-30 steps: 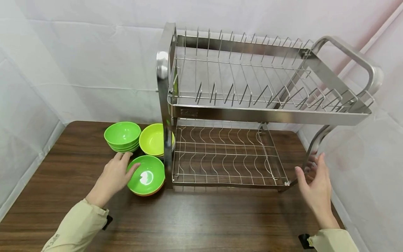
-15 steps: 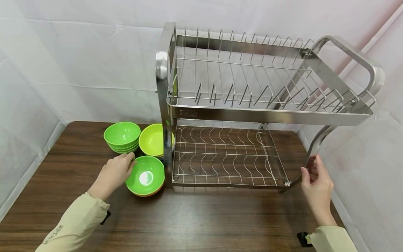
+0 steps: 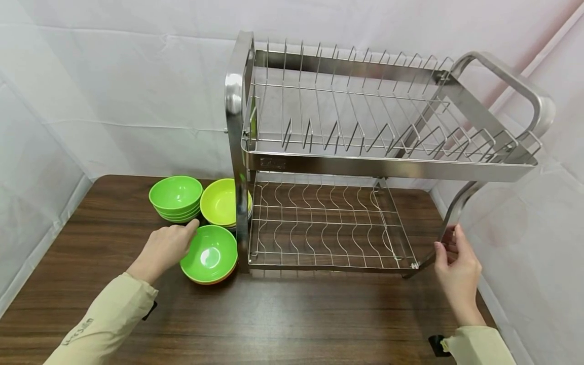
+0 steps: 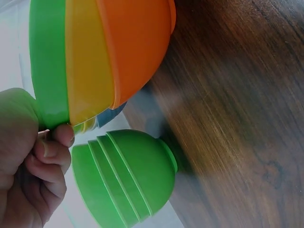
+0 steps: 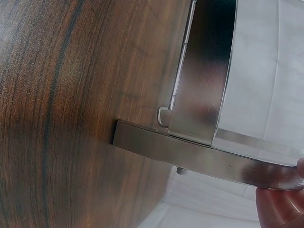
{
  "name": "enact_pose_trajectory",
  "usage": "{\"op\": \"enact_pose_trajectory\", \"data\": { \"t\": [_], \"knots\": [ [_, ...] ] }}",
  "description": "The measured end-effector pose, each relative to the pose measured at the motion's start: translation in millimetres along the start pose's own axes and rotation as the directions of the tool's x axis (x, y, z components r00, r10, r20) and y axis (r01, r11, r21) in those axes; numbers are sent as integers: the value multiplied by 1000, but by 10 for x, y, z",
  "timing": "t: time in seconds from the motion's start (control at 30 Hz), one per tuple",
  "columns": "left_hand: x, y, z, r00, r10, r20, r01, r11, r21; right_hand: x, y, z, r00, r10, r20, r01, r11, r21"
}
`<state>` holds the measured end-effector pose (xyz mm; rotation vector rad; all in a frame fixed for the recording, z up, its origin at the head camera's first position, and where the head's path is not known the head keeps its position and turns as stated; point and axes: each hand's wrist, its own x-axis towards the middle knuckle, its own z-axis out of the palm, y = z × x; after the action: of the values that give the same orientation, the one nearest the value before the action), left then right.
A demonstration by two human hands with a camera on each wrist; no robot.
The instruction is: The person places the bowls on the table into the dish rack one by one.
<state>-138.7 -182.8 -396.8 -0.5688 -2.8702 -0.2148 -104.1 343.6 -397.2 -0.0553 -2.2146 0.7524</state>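
Note:
My left hand (image 3: 166,248) pinches the left rim of a green bowl (image 3: 210,258), thumb on the inside and curled fingers below. In the left wrist view a yellow bowl (image 4: 90,61) and an orange bowl (image 4: 137,47) are nested beneath that green one. On the other side, my right hand (image 3: 458,276) holds the right front leg of a two-tier metal dish rack (image 3: 388,166). The right wrist view shows the leg (image 5: 228,166) between thumb and fingers, with most of that hand out of frame.
Behind the left hand stand a stack of several green bowls (image 3: 176,197) and a stack topped by a yellow-green bowl (image 3: 220,203), partly hidden by the rack's left post (image 3: 242,213). All sit on a dark wooden table (image 3: 292,314) before white cloth walls (image 3: 137,91).
My left hand has closed from an open spread onto the green bowl's rim. My right hand has moved up to the rack's leg and taken hold of it. The bowls barely shift.

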Motion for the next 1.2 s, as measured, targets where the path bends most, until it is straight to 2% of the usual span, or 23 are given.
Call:
{"op": "enact_pose_trajectory", "data": {
  "t": [0.17,0.37,0.6,0.83,0.93,1.07,1.2],
  "knots": [
    [4,-19,8,1000,23,1,-23,999,24,1,-3,-5,1000,-3,0,3,1000,-3],
    [-1,-34,-16,1000,18,17,-19,1000,25,4,-5,-15,1000,6,7,-6,1000,-3],
    [-56,-20,-188,1000,-22,-4,22,1000,8,3,-5,-16,1000,13,4,-13,1000,-10],
    [-188,24,-338,999,-32,-39,32,999,-10,4,-20,-20,1000,29,-1,-29,999,-14],
    [-267,66,-412,997,-65,-37,64,998,-23,11,-26,-20,1000,30,-4,-30,999,-15],
    [-372,148,-527,993,-115,-22,114,992,-59,19,-35,-18,999,34,-7,-34,999,-9],
    [-463,243,-611,991,-131,12,132,985,-114,14,-37,-28,999,41,-10,-41,999,-12]
  ]
}}
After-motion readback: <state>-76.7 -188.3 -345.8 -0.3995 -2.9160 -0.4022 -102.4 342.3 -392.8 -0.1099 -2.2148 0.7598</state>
